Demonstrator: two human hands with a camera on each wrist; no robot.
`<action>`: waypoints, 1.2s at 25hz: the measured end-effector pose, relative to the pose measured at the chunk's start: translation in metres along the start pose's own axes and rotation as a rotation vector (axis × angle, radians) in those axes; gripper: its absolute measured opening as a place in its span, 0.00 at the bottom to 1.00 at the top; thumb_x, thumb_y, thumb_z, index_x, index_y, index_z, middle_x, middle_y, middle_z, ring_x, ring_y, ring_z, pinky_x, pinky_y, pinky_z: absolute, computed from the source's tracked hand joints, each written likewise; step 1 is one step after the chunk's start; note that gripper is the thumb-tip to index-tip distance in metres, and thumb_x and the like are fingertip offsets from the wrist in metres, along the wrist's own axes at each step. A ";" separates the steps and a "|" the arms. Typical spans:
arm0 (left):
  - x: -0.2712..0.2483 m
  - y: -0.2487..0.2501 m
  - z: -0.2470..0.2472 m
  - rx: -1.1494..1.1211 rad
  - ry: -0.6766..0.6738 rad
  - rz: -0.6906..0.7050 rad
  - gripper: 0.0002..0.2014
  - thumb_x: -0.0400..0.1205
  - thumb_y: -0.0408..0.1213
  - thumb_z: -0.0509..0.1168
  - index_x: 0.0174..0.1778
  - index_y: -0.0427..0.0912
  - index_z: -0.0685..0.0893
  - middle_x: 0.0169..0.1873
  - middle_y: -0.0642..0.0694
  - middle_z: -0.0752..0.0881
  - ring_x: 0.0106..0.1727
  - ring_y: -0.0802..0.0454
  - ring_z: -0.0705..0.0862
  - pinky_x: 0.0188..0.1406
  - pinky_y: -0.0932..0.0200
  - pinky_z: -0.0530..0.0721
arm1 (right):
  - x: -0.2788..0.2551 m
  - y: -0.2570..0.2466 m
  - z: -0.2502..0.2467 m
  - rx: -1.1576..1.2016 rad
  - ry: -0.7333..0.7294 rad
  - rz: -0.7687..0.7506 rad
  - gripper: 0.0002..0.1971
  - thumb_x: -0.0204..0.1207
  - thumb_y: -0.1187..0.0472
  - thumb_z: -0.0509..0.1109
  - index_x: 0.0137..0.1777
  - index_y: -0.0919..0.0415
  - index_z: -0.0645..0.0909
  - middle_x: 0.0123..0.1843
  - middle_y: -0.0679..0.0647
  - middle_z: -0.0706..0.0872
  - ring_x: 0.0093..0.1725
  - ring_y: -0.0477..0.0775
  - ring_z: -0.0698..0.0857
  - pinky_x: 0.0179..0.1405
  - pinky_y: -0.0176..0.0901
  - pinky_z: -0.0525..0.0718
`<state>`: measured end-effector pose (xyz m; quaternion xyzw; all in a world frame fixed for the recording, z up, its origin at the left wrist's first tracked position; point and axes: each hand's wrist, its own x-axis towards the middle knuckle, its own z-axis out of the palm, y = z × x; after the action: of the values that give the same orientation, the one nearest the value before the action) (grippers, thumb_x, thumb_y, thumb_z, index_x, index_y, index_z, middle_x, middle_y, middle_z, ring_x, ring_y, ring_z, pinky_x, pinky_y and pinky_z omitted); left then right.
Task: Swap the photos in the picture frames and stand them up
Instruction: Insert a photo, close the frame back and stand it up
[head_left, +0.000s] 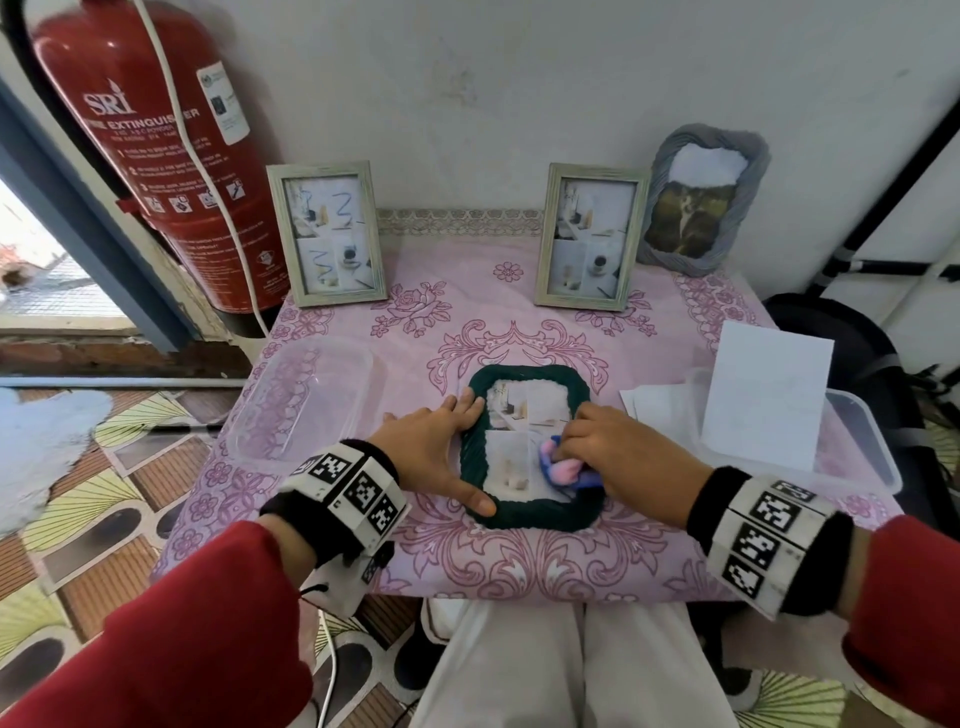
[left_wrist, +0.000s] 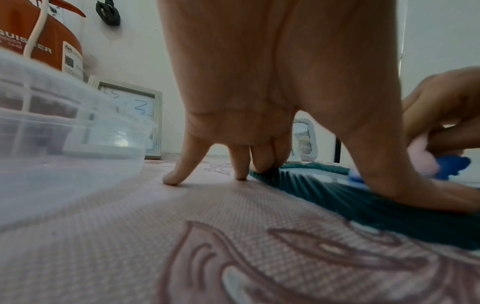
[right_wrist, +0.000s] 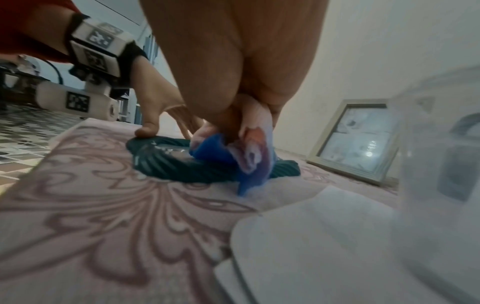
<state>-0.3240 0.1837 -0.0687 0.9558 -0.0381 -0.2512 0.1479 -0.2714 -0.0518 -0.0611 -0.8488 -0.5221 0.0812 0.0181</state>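
Observation:
A dark green frame (head_left: 524, 517) lies flat at the table's middle, a collage photo under its glass. My left hand (head_left: 441, 447) rests on its left rim (left_wrist: 337, 195) with straight fingers, thumb on the near corner. My right hand (head_left: 613, 452) grips a pink and blue cloth (head_left: 563, 467) and presses it on the glass near the lower right; the cloth (right_wrist: 244, 156) hangs below its fingers in the right wrist view. Two pale wooden frames (head_left: 330, 234) (head_left: 589, 236) and a grey frame (head_left: 698, 200) stand at the back against the wall.
A clear plastic tub (head_left: 306, 400) sits left of the green frame, another (head_left: 852, 441) at the right with white sheets (head_left: 758, 395) in it. A red fire extinguisher (head_left: 150, 145) stands at the far left. The pink cloth-covered table (head_left: 519, 566) ends near my knees.

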 end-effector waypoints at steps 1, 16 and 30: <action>0.000 0.000 0.000 0.001 0.001 0.001 0.62 0.61 0.67 0.73 0.82 0.54 0.41 0.82 0.55 0.40 0.83 0.48 0.53 0.78 0.32 0.57 | 0.003 0.004 -0.001 0.001 0.007 0.024 0.08 0.81 0.64 0.61 0.49 0.58 0.81 0.49 0.50 0.83 0.51 0.51 0.73 0.53 0.42 0.70; 0.002 0.004 0.000 0.012 -0.013 -0.005 0.63 0.60 0.65 0.75 0.82 0.52 0.40 0.82 0.56 0.38 0.84 0.52 0.47 0.78 0.34 0.58 | 0.030 -0.028 0.001 -0.061 -0.050 0.037 0.10 0.80 0.65 0.53 0.44 0.55 0.75 0.51 0.51 0.81 0.54 0.51 0.72 0.55 0.43 0.69; 0.004 0.002 0.002 -0.018 -0.012 -0.007 0.63 0.60 0.65 0.75 0.82 0.53 0.41 0.82 0.57 0.38 0.84 0.52 0.46 0.77 0.30 0.56 | 0.054 -0.002 -0.009 -0.106 -0.005 0.098 0.09 0.73 0.70 0.58 0.41 0.60 0.80 0.44 0.51 0.80 0.49 0.52 0.71 0.56 0.47 0.72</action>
<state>-0.3215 0.1805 -0.0711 0.9531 -0.0331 -0.2578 0.1553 -0.2477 -0.0023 -0.0588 -0.8730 -0.4833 0.0563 -0.0322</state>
